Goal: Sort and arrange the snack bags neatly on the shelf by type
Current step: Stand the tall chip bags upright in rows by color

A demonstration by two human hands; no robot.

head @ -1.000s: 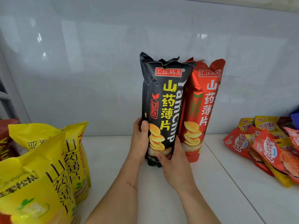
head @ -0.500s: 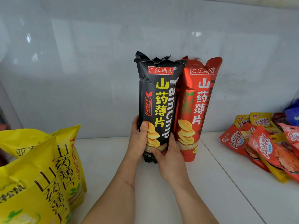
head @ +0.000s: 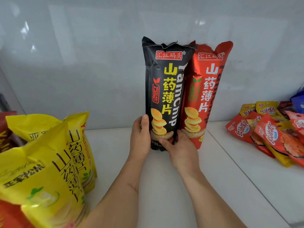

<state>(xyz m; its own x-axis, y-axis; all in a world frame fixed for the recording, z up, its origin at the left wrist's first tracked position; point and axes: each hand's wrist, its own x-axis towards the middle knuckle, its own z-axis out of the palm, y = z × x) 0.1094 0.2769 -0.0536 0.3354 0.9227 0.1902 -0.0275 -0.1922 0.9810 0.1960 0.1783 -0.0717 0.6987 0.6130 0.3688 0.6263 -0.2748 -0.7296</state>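
Observation:
A tall black yam-chip bag (head: 166, 89) stands upright on the white shelf (head: 164, 186), against the back wall. My left hand (head: 139, 139) grips its lower left side and my right hand (head: 179, 148) holds its lower right front. A matching red yam-chip bag (head: 209, 89) stands upright right beside it, touching it. Yellow yam-chip bags (head: 49, 162) lean together at the near left.
A loose heap of small red and yellow snack packets (head: 269, 132) lies on the shelf at the right, with a blue packet (head: 298, 101) behind it. A red bag edge (head: 6, 129) shows at far left behind the yellow ones. A seam (head: 246, 171) divides the shelf.
Both hands stay on the black bag at its base. The bag stands a little straighter against the red one; the view has shifted slightly.

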